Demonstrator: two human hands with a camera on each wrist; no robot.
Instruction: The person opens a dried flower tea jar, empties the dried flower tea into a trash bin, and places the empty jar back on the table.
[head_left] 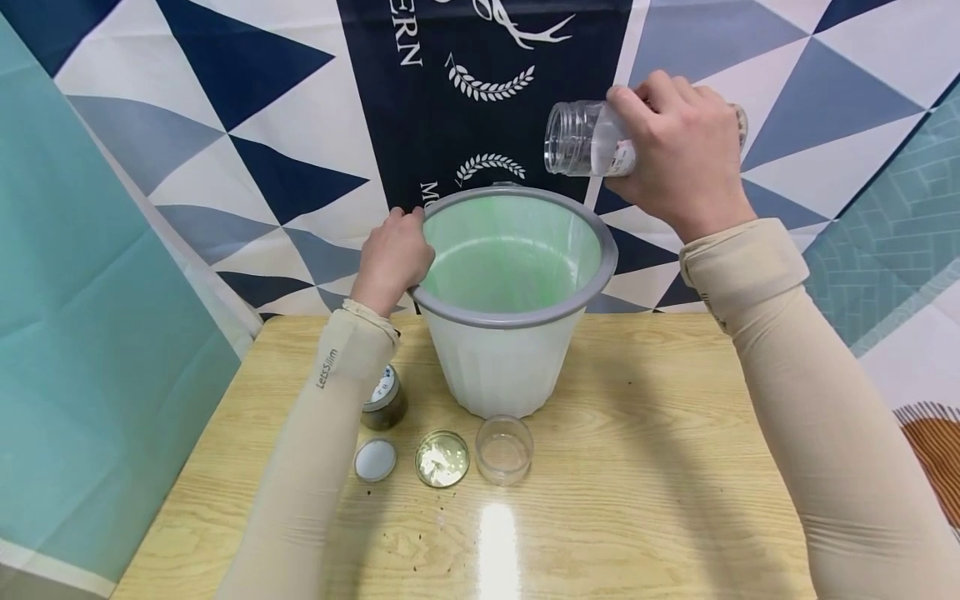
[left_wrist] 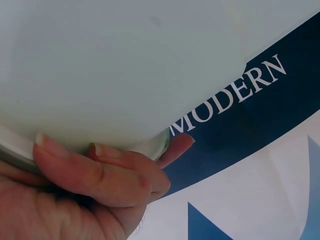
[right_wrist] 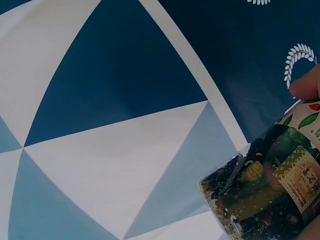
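I had the left hand [head_left: 393, 260] curled over the lip of a grey-rimmed white plastic bucket [head_left: 498, 367], which stood by the back edge of the light wood-grain table [head_left: 607, 533]. The right hand [head_left: 678, 154] gripped a clear plastic jar [head_left: 585, 137] with dark contents [right_wrist: 250, 200], tilted on its side, mouth to the left, held higher than the bucket and apart from it. Farther from that edge sat a clear round plastic cup [head_left: 504, 450], a shiny gold disc [head_left: 442, 459] and a white disc [head_left: 375, 460].
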